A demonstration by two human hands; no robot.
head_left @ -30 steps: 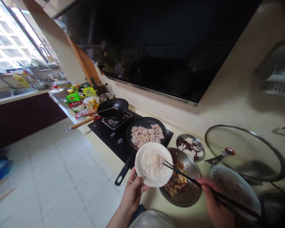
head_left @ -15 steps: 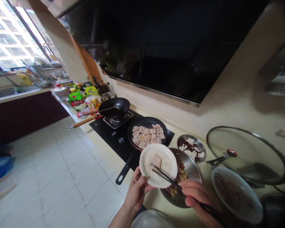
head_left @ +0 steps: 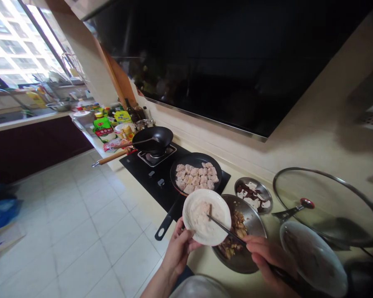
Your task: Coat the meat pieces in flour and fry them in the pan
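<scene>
My left hand [head_left: 178, 251] grips the near rim of a white bowl [head_left: 219, 232] that holds pale flour and a coated piece of food. My right hand [head_left: 267, 258] holds dark chopsticks [head_left: 228, 232], and their tips reach into the bowl at that piece. The bowl hovers over the counter edge, between a black frying pan [head_left: 195, 158] filled with several pale coated pieces and a steel bowl [head_left: 253, 223] of brown chopped food.
A small steel dish [head_left: 254, 194] with dark and white bits sits behind the steel bowl. A glass lid [head_left: 326, 207] leans against the wall at right, with a plate [head_left: 313, 256] below it. A black wok [head_left: 152, 138] stands on the far burner. Bottles and packets [head_left: 104, 126] crowd the far counter.
The bowl tipped so its flour shows more, and the chopsticks shifted within it around the coated piece. My right hand moved slightly right. The view drifted a little.
</scene>
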